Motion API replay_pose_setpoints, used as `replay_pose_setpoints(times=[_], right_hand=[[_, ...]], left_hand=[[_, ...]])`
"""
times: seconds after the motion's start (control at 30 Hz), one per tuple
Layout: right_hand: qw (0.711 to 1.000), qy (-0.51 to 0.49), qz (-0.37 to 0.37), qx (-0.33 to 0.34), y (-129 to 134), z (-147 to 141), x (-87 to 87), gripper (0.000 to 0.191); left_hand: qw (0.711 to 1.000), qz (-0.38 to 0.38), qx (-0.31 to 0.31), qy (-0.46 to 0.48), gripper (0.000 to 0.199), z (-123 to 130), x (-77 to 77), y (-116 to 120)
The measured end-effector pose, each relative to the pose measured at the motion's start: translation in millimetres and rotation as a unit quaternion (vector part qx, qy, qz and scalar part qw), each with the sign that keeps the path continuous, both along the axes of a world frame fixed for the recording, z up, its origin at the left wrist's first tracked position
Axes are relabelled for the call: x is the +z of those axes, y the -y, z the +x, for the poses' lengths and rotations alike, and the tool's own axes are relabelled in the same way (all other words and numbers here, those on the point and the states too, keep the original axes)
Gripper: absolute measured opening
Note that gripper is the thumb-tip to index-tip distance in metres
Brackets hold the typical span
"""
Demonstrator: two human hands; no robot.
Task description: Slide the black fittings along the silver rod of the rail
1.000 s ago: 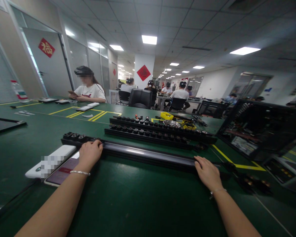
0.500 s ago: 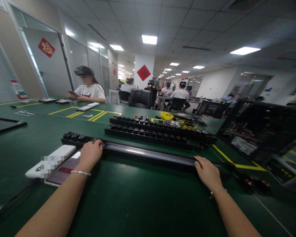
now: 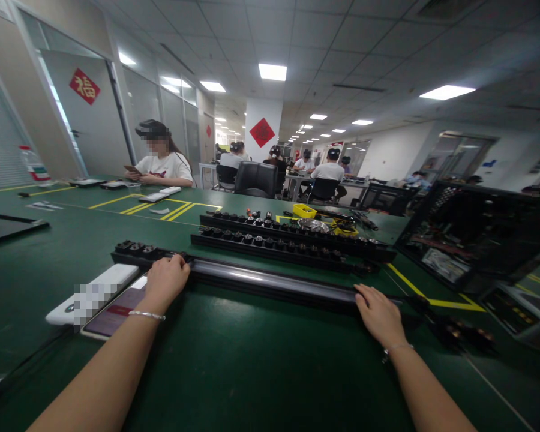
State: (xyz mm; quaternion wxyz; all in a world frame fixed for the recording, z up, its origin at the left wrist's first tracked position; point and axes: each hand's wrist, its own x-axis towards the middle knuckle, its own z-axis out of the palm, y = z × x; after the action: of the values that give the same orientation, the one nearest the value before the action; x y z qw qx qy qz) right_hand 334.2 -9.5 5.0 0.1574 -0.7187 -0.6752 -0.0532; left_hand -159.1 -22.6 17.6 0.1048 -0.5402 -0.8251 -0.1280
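Note:
A long black strip housing [image 3: 270, 281] with a shiny, channel-like top lies across the green table in front of me. At its left end sit a few round socket-like pieces [image 3: 135, 248]. My left hand [image 3: 167, 282] is closed around the strip just right of those pieces, fingers over the far edge. Near the other end, my right hand [image 3: 380, 315] grips the strip with fingers curled over its top; its thumb is on the near side. The undersides of both grips are hidden.
Behind it lie two more black strips lined with sockets [image 3: 258, 240] and a yellow tray [image 3: 305, 210]. A white device [image 3: 103, 285] and a phone [image 3: 112, 315] are by my left forearm. An open black computer case [image 3: 472, 234] stands right. A person [image 3: 166, 159] sits across the table.
My left hand has slid very slightly to the right along the strip. My right hand and the strip look unmoved.

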Motion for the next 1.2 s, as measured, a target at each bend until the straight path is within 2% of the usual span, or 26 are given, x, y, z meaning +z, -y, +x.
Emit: replay_pose_setpoints(times=[0.43,1.07,1.2], right_hand=[[1.0,0.003,0.001,-0.001,1.5,-2.5,2.3,0.051],[1.0,-0.009,-0.021,-0.011,1.5,-2.6,3.3,0.054],[1.0,-0.003,-0.005,-0.004,0.3,-2.2,1.2,0.052]], left_hand=[[1.0,0.011,0.003,0.018,0.034,0.7,0.0,-1.1],[0.997,0.005,0.005,0.078,0.024,4.2,8.7,1.8],[0.997,0.005,0.005,0.079,0.025,4.0,8.6,1.9]])
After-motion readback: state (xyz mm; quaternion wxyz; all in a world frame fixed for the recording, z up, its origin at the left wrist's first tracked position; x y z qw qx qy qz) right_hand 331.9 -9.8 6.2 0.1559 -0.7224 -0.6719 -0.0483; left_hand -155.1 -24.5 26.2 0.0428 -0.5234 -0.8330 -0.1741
